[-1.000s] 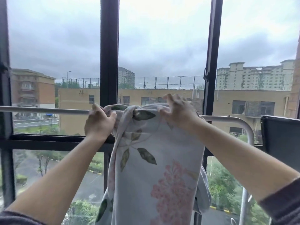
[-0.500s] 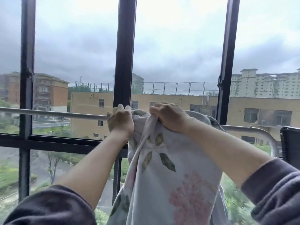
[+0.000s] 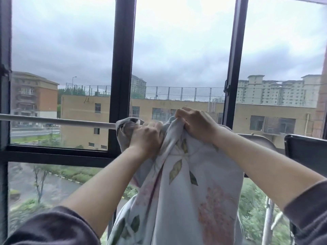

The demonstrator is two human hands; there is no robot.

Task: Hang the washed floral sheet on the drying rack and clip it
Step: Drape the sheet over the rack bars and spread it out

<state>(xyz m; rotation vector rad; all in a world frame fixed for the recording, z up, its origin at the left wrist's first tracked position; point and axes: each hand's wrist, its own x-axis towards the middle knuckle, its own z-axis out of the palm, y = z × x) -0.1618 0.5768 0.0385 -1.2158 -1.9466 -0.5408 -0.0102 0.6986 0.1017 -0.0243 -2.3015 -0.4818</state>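
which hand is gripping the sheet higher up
The right hand: its fingers bunch the floral sheet at its highest point, while the left hand grips it lower, next to the bare rail.

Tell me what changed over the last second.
The left hand slid right along the rail toward the right hand, bunching the top of the sheet. The right hand stayed put; both still grip the sheet, which still hangs over the rail.

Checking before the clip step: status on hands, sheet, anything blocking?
Grip: left hand and right hand both hold the floral sheet at its top. Sheet draped over drying rack rail, bunched. Not clipped where visible; nothing blocking seen.
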